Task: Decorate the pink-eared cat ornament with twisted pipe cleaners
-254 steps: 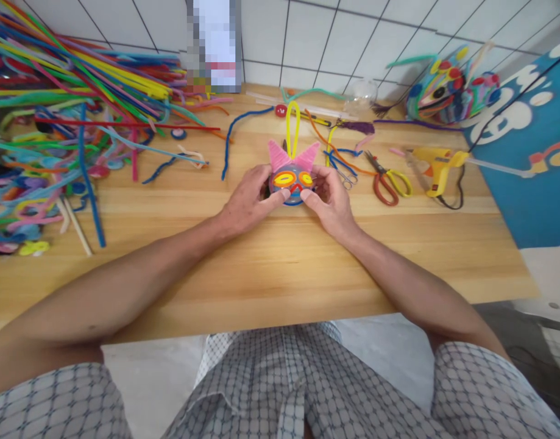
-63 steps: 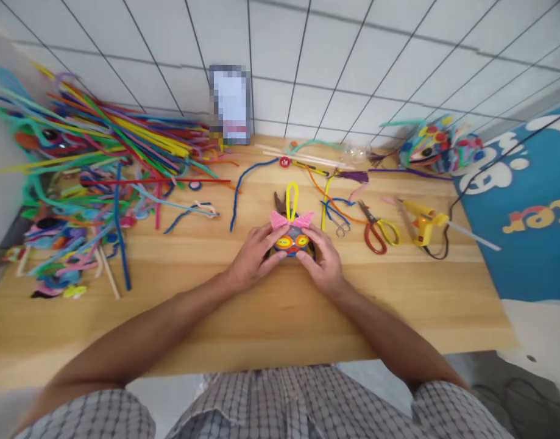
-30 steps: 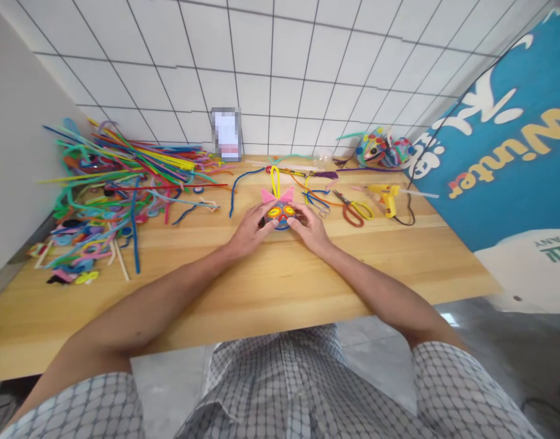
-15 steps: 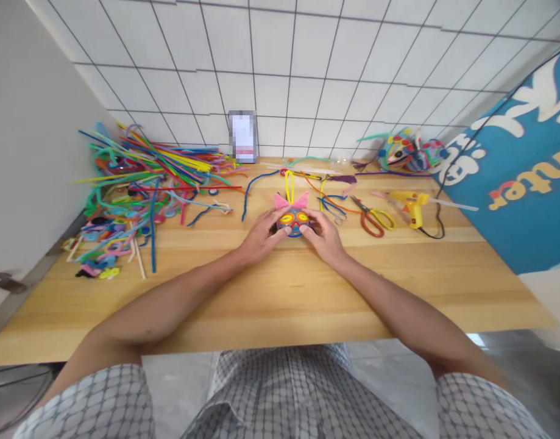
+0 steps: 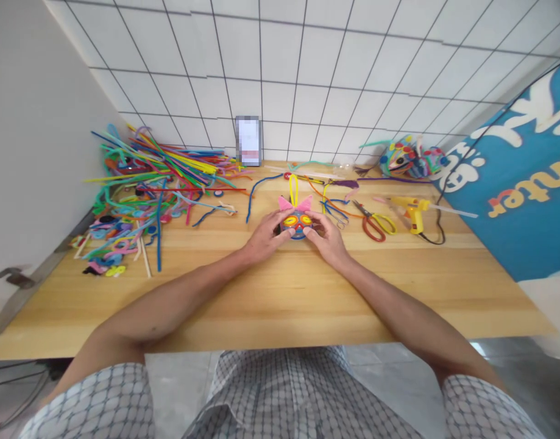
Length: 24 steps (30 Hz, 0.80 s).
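Between my hands, at the middle of the table, is a small blue craft animal head (image 5: 298,232) with yellow-and-red ringed eyes, pink pointed ears and a yellow loop on top. My left hand (image 5: 269,236) is closed round its left side, thumb on the lower front. From the other side my right hand (image 5: 328,236) grips it, its thumb close to the left one. The hands cover the sides of the head. Just behind the right hand lie blue pipe cleaners (image 5: 333,204) and small silver scissors (image 5: 339,221).
A heap of colourful pipe cleaners (image 5: 170,161) and craft pieces fills the table's left side. To the right lie red-and-yellow scissors (image 5: 375,222) and a yellow glue gun (image 5: 415,216) with its cord. A phone (image 5: 248,141) leans on the tiled wall; decorated crafts (image 5: 398,158) stand back right.
The whole view has shifted slightly, so things appear a little further right and lower. Both hands keep the same hold on the craft head.
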Motion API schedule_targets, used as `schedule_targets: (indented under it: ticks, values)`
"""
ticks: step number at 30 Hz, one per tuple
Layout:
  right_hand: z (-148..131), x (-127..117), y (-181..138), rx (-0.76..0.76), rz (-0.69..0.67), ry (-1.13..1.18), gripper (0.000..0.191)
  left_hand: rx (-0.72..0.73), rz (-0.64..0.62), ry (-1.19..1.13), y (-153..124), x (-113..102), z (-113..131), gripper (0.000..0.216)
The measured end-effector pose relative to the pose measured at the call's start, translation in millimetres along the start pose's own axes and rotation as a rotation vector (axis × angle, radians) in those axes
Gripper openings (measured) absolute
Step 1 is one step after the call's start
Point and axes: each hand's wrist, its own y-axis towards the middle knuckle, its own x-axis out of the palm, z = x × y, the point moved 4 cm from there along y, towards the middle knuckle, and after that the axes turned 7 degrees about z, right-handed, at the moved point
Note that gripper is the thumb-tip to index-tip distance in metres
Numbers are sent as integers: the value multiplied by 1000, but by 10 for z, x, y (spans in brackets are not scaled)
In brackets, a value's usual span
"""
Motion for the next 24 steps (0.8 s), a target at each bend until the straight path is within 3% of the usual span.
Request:
schedule_targets:
  ticks: [9, 17, 24]
  values:
    - [38, -34, 192, 143, -77, 22, 39, 5, -17, 11, 121, 7, 61, 50]
    - [-49, 0, 54, 4, 23, -43, 40, 32, -16, 14, 83, -13, 29, 52]
    - [-52, -12, 37, -31, 4, -45, 40, 42, -28, 16, 54, -2, -11, 53]
